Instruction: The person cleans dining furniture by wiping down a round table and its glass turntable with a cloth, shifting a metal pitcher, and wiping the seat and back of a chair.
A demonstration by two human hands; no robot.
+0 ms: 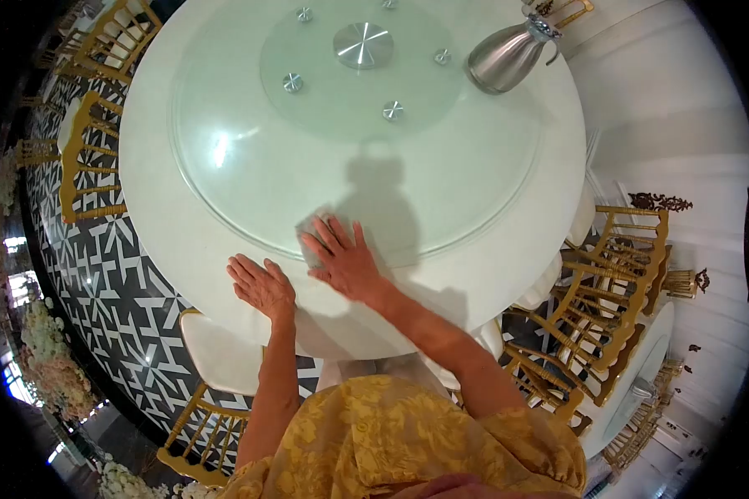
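Note:
My left hand (262, 287) lies on the white rim of the round table (154, 179), its fingers apart and nothing in it. To its right, my right hand (339, 256) is spread near the edge of the round glass turntable (258, 195). A pale, see-through patch shows under and beside its fingers; whether that is a cloth or a shadow is unclear. The two hands do not touch. A metal disc (363, 45) sits at the turntable's centre, with several small metal knobs (393, 111) around it.
A steel jug (504, 60) stands at the table's far right. A white-seated chair (223, 353) is close on the left, and gold chairs (91, 158) stand at the far left. More gold chairs (612, 287) crowd the right side, near a second table (653, 353).

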